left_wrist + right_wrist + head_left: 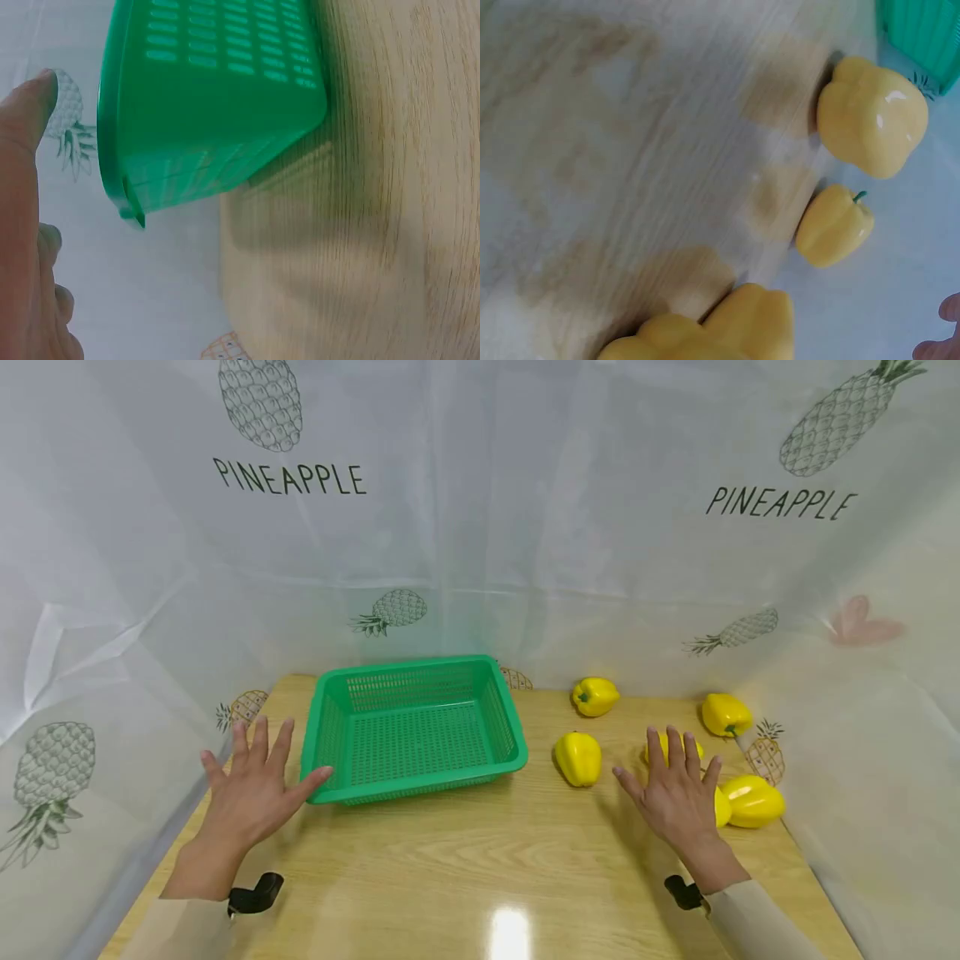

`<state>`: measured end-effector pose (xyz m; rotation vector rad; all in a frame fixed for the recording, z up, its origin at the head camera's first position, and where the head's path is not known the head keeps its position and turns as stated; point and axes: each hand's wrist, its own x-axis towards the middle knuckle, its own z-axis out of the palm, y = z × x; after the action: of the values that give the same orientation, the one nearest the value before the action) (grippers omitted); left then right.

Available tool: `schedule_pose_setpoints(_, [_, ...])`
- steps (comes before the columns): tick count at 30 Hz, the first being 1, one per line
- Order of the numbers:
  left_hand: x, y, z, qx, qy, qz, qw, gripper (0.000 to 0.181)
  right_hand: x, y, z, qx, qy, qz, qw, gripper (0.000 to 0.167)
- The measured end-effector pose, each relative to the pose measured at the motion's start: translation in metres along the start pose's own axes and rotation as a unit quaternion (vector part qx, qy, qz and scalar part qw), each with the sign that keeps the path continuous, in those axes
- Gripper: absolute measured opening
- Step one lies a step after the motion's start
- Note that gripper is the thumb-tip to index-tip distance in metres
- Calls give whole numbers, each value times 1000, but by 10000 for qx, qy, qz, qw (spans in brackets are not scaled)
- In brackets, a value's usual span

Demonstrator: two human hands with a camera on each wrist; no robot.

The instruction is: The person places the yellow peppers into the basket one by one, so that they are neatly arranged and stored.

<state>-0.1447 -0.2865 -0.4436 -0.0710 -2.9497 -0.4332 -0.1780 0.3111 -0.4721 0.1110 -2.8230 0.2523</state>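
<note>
- While the left hand (251, 797) spreads its straight fingers and grips nothing, the green basket (420, 781) sits on the counter (450, 860) at its two o'clock.
- From the head view the left thumb overlaps the basket's near corner, at seven o'clock on the basket; the left wrist view shows a gap between them.
- Over the counter's four o'clock side, the right hand (671, 793) has its fingers straight and apart, holding nothing.
- At this hand's ten o'clock, near the thumb, lies the closest loose pepper (578, 760); at eleven, farther off, lies the far pepper (597, 696).
- Toward twelve o'clock, the fingers partly cover the screened pepper (664, 743).
- At one o'clock, near the sheet (510, 527), rests the corner pepper (726, 715).
- At three o'clock lies the outer pepper (755, 802), with the half-hidden pepper (722, 808) between it and the hand.
</note>
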Motion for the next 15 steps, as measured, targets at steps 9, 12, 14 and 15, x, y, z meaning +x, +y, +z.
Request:
schedule_pose_setpoints(9, [4,12,8,24,-178,55,9998,103,20,-44,8,77,101,-507,9986,92])
schedule_pose_setpoints(12, [8,21,13,-12,-224,82,9997,106,33,-82,13,149,-59,-810,9966,92])
schedule_pose_setpoints(14, [10,25,17,-67,-281,70,9996,109,42,-108,16,239,-199,-1084,9936,92])
schedule_pose_setpoints(15, [10,26,19,-112,-327,65,9994,111,46,-121,17,279,-252,-1258,9913,92])
